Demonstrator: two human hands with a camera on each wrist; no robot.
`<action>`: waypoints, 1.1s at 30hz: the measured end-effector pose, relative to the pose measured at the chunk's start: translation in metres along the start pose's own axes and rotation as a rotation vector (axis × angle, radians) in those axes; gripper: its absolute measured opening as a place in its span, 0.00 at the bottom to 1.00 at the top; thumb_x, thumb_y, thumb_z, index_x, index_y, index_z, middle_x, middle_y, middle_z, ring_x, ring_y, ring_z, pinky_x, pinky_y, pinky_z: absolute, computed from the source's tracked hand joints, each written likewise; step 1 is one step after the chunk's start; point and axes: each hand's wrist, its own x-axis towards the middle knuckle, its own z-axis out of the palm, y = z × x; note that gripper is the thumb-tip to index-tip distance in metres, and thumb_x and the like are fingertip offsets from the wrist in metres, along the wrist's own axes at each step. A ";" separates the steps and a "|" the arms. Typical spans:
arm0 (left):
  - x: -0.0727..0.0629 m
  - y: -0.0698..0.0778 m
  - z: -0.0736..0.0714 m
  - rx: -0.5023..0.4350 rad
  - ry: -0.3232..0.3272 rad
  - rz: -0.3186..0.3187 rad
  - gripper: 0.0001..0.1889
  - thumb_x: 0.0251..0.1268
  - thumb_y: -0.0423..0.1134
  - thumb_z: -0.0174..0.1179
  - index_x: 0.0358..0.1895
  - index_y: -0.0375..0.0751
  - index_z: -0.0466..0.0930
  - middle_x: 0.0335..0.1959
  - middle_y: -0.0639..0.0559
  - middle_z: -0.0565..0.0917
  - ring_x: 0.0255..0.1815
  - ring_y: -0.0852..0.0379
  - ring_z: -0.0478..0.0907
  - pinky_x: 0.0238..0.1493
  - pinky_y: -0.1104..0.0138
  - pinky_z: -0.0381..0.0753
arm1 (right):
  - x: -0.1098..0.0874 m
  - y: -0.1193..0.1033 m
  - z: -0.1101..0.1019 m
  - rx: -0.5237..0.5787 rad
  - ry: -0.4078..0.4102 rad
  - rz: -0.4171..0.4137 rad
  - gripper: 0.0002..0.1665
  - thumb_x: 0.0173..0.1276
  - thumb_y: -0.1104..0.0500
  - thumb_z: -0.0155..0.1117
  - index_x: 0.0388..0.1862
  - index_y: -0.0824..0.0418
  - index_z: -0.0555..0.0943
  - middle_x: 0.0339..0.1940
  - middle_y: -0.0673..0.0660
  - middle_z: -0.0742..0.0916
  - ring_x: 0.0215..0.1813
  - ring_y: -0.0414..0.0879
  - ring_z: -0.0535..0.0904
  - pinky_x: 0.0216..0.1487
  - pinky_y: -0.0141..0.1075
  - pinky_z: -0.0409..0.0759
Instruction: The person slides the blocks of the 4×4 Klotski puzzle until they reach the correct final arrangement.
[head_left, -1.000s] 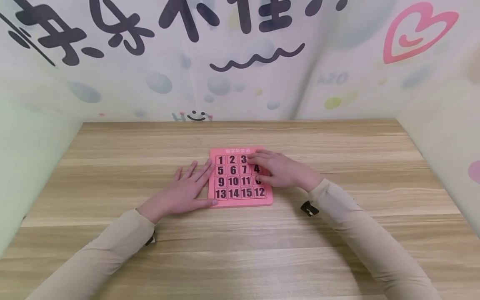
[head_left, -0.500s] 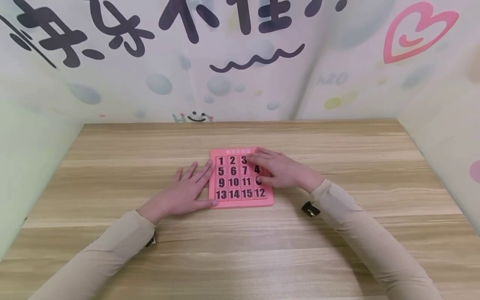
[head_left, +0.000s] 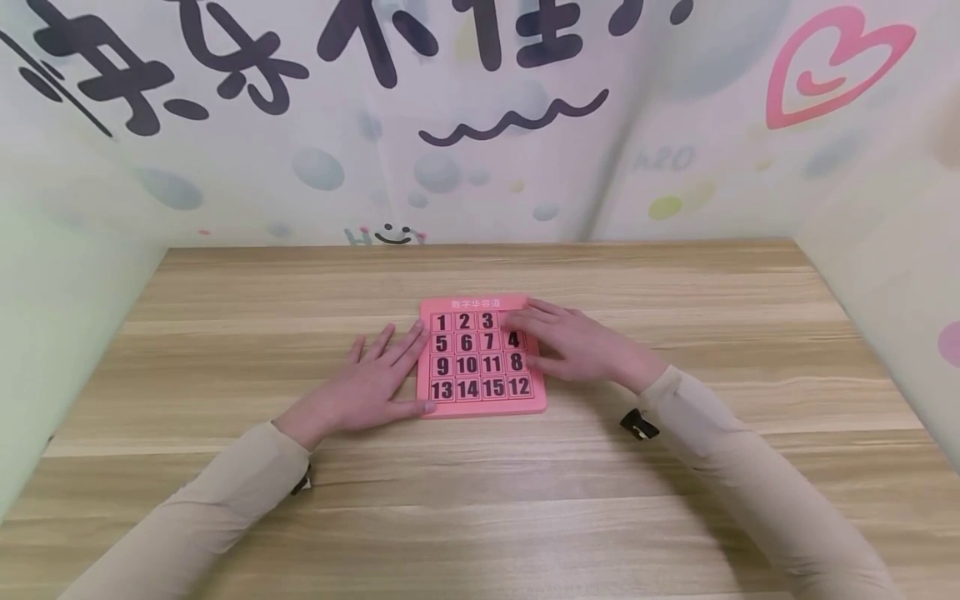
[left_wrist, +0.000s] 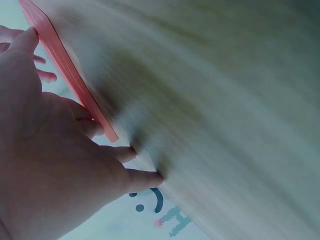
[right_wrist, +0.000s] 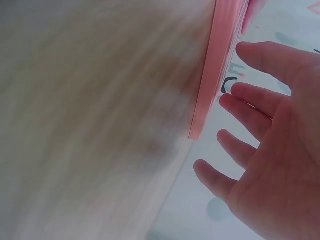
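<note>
A pink number sliding puzzle (head_left: 480,407) lies flat on the wooden table, its tiles in rows with white characters along the top rim. My left hand (head_left: 363,388) is spread along its left edge, thumb on the lower left corner; in the left wrist view two fingertips rest on the table past the puzzle's edge (left_wrist: 70,75). Over the right side is my right hand (head_left: 581,343), fingers loosely extended and holding nothing. Its index finger covers the top right slot, beside the 3 tile (head_left: 487,321). The thumb tip is beside the 8 tile (head_left: 516,362). In the right wrist view the fingers hover above the puzzle's side (right_wrist: 212,75).
The wood-grain table (head_left: 480,517) extends around the puzzle on all sides. Behind it stands a white wall (head_left: 480,200) with dark lettering and coloured dots. Both wrists carry a small black device, such as the camera (head_left: 639,423) under the right sleeve.
My right hand has shifted a little to the right, uncovering the 8 tile and the whole 3 tile. My left hand and the puzzle stay where they were.
</note>
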 end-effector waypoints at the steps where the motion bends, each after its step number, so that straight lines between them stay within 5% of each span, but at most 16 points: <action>1: 0.000 0.000 0.000 0.000 0.000 -0.001 0.50 0.64 0.68 0.49 0.78 0.40 0.40 0.79 0.47 0.38 0.76 0.35 0.33 0.68 0.37 0.33 | -0.002 0.001 0.000 -0.003 0.002 0.003 0.36 0.71 0.52 0.59 0.74 0.62 0.62 0.73 0.60 0.67 0.75 0.62 0.53 0.71 0.58 0.52; 16: 0.000 -0.002 0.001 0.004 0.002 -0.004 0.50 0.65 0.69 0.49 0.78 0.40 0.41 0.78 0.47 0.38 0.75 0.35 0.33 0.68 0.36 0.33 | -0.022 -0.005 0.004 0.005 -0.039 0.036 0.36 0.73 0.45 0.55 0.74 0.60 0.63 0.75 0.56 0.65 0.76 0.60 0.51 0.69 0.62 0.53; 33: 0.000 0.000 0.000 -0.005 0.007 -0.001 0.50 0.65 0.68 0.49 0.78 0.40 0.41 0.78 0.46 0.38 0.75 0.35 0.33 0.68 0.36 0.33 | -0.028 -0.004 0.008 0.002 -0.019 -0.006 0.35 0.72 0.48 0.57 0.72 0.62 0.65 0.73 0.58 0.67 0.74 0.61 0.56 0.68 0.60 0.56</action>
